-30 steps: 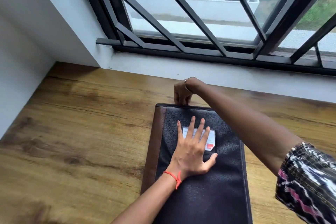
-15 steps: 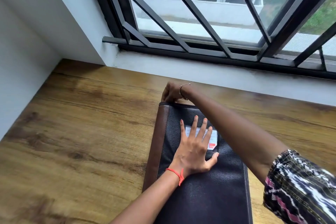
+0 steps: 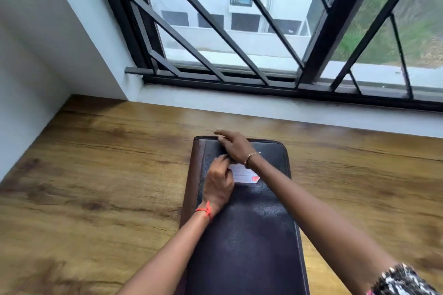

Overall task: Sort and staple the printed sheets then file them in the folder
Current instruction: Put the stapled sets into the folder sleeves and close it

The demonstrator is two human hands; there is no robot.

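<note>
The wooden counter (image 3: pixel 96 175) carries a closed dark leather folder (image 3: pixel 251 235), lying flat near its middle. The right hand (image 3: pixel 236 147) stretches straight fingers over the folder's far left corner. The left hand (image 3: pixel 219 187) curls its fingers on the cover beside a white label (image 3: pixel 244 175); whether they pinch anything I cannot tell.

The folder (image 3: pixel 251 235) runs off the bottom edge, so its near end is out of sight. Its white label (image 3: pixel 243 174) is partly covered by the left hand (image 3: pixel 219 187) and the right wrist, and its print is too small to read. The left fingertips vanish under the right hand (image 3: pixel 233 146), so whether they pinch anything cannot be told. The right hand is blurred, and the patterned sleeve (image 3: pixel 405 280) is cut off at the corner.
</note>
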